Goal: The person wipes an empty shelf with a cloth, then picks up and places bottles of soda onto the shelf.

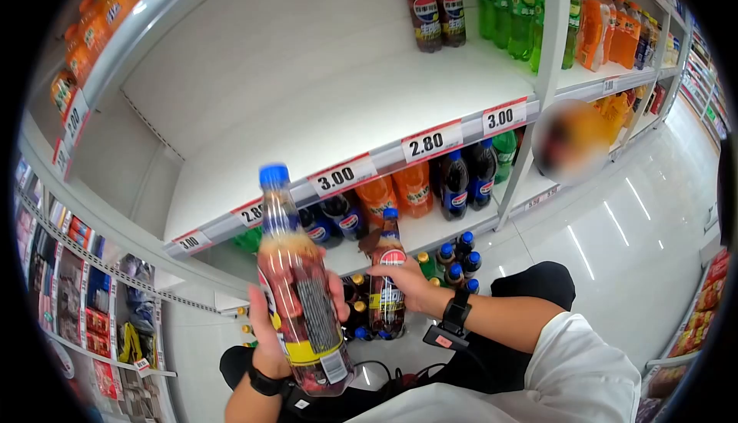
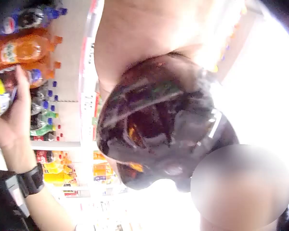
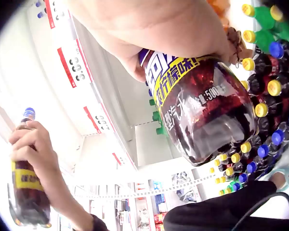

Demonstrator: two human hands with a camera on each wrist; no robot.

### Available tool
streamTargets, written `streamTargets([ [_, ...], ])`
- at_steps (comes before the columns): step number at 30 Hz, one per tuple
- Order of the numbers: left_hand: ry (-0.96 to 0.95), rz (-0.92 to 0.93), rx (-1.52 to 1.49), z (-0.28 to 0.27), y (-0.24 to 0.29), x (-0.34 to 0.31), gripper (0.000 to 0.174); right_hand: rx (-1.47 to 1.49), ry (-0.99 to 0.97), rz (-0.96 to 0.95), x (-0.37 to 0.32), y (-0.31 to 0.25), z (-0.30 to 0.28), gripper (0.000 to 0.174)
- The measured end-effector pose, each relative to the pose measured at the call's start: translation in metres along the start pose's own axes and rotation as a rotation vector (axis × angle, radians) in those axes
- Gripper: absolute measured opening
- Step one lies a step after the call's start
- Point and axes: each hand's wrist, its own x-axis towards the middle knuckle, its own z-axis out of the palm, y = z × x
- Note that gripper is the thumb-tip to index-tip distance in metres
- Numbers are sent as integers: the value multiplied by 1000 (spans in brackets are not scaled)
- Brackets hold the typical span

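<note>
My left hand [image 1: 267, 340] grips a cola bottle [image 1: 304, 292] upright in front of the shelf, its blue cap up and its yellow-banded label with a barcode facing me. In the left wrist view its dark, glossy base [image 2: 159, 125] fills the middle. My right hand [image 1: 413, 285] holds a second blue-capped cola bottle [image 1: 387, 311] round its labelled middle, just to the right of the first. White and yellow print on this label [image 3: 176, 79] shows in the right wrist view. A small brown, ragged thing [image 3: 238, 48] shows by the right fingertips.
Two cola bottles [image 1: 438, 12] and green bottles [image 1: 511, 8] stand on the white upper shelf [image 1: 307, 92]. Orange and dark bottles [image 1: 455, 185] fill part of the lower shelf, behind price tags [image 1: 432, 142]. Several capped bottles [image 1: 453, 265] stand on the floor near my knees.
</note>
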Motion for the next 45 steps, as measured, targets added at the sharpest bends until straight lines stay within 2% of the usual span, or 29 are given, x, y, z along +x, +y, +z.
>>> streamTargets([
  [2, 99, 34, 144, 38, 23, 19, 72, -7, -18, 37, 0, -1, -1, 41],
  [3, 38, 40, 204, 51, 33, 35, 65, -5, -31, 30, -2, -4, 1, 41],
  [7, 102, 27, 338, 113, 49, 103, 45, 167, -48, 125, -20, -15, 11, 40],
  [9, 29, -55, 412, 114, 55, 149, 30, 271, -35, 176, -30, -22, 19, 40],
  [11, -57, -24, 425, 138, 53, 188, 31, 402, -16, 262, -32, -26, 25, 41],
  [13, 7, 50, 501, 153, 50, 225, 33, 490, -20, 317, -36, -31, 29, 40],
  [17, 67, 269, 777, 170, 48, 294, 45, 450, -15, 294, -41, -40, 33, 42],
  [19, 68, 320, 897, 179, 41, 314, 47, 426, -28, 307, -42, -42, 32, 42],
  [21, 74, 377, 1019, 187, 33, 332, 48, 426, 4, 387, -43, -46, 35, 42],
  [23, 109, 467, 1171, 193, 19, 350, 46, 402, -39, 429, -26, -35, 34, 36],
  [24, 107, 482, 1172, 197, 13, 357, 44, 424, -67, 417, -22, -32, 36, 27],
  [25, 104, 482, 1169, 198, 9, 368, 44, 386, -8, 400, -19, -29, 38, 22],
  [27, 92, 485, 1190, 198, 1, 396, 45, 391, -72, 419, -26, -43, 39, 22],
  [29, 68, 491, 1204, 199, -5, 418, 45, 434, -76, 449, -35, -60, 41, 33],
  [32, 46, 477, 1237, 199, -11, 446, 46, 431, -58, 475, -29, -66, 40, 39],
  [34, 52, 468, 1257, 196, -13, 470, 46, 444, -87, 464, -29, -72, 39, 58],
  [37, 24, 465, 1318, 195, -18, 486, 48, 447, -127, 469, -12, -67, 35, 60],
  [38, 23, 459, 1311, 197, -20, 488, 48, 465, -54, 514, -10, -71, 36, 36],
  [45, 14, 381, 1299, 199, -24, 497, 56, 474, -54, 563, -9, -77, 35, 33],
])
